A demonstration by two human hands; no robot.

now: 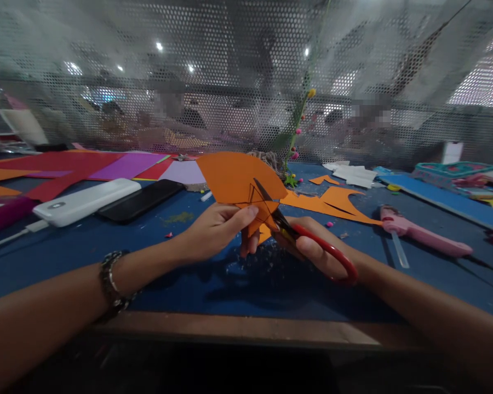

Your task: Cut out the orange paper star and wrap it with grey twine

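Observation:
My left hand [225,227] pinches a piece of orange paper [240,172], the thumb lying on its near part. Dark star-like lines are drawn on the paper by the thumb. Scissors [326,246] with red handles are gripped in my right hand [312,249], their dark blades slanting up and left across the paper at the drawn shape. Part of the lower blade is hidden by the paper. Behind my right hand, a cut orange paper offcut [328,202] lies on the blue table [181,284].
At left are a white power bank [88,201], a black phone [142,201] and coloured paper sheets [86,164]. A pink glue gun [427,235] lies at right, near a teal basket [456,169]. A perforated metal screen [238,71] stands behind the table, with a pom-pom vine [298,131] before it.

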